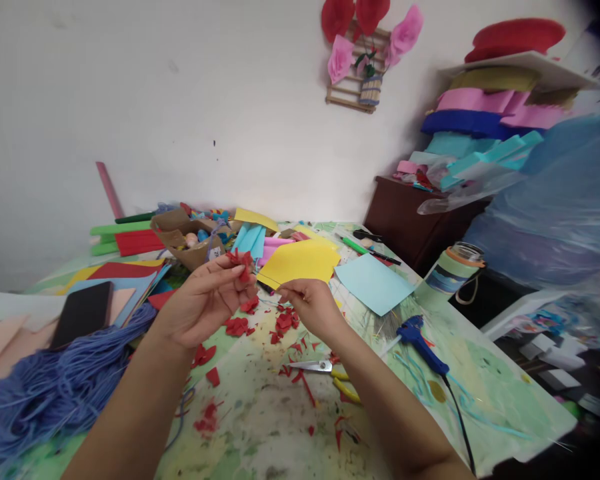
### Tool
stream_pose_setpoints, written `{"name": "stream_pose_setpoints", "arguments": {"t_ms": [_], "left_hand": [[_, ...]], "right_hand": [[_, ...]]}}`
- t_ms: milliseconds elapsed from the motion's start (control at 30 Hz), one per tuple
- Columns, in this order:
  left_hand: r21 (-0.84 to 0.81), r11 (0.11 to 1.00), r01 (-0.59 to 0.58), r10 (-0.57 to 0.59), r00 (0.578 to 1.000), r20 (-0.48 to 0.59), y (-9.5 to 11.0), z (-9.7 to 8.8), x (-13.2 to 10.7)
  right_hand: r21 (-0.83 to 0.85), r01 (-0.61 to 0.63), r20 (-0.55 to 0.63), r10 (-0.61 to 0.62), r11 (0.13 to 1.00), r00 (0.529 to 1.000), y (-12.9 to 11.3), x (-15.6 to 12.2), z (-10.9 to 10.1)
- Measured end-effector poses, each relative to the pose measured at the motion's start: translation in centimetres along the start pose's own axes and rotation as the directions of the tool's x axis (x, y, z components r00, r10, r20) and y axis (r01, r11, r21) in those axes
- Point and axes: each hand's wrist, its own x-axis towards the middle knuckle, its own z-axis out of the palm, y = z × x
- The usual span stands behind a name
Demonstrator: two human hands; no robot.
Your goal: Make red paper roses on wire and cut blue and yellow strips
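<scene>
My left hand (207, 300) is raised over the table with its fingers pinched on a small red paper flower (242, 261). My right hand (310, 305) hovers just to its right, fingers curled and pinched together; what they hold is too small to make out. Below both hands lie several red paper scraps (240, 327) scattered on the green-patterned table (260, 420). A pair of scissors with yellow handles (325, 370) rests under my right forearm.
A blue glue gun (420, 340) with its cord lies at the right. Yellow (300, 263) and light blue (373, 283) sheets lie behind the hands. Blue yarn (45, 387), a dark phone (83, 312), a cardboard box (187, 240) and a bottle (450, 273) surround the work area.
</scene>
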Motion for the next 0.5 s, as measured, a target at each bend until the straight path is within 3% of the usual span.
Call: {"name": "stream_pose_setpoints", "arguments": {"t_ms": [267,500], "left_hand": [[-0.051,0.999,-0.019,0.022,0.998,0.053,0.41,0.12,-0.45],[0.095,0.994,-0.059,0.048,0.992,0.113,0.05,0.66,-0.55]], "right_hand": [[-0.072,0.01,0.005,-0.009,0.997,1.0,0.97,0.5,0.06],[-0.144,0.006,0.028,-0.002,0.99,1.0,0.96,0.52,0.13]]}}
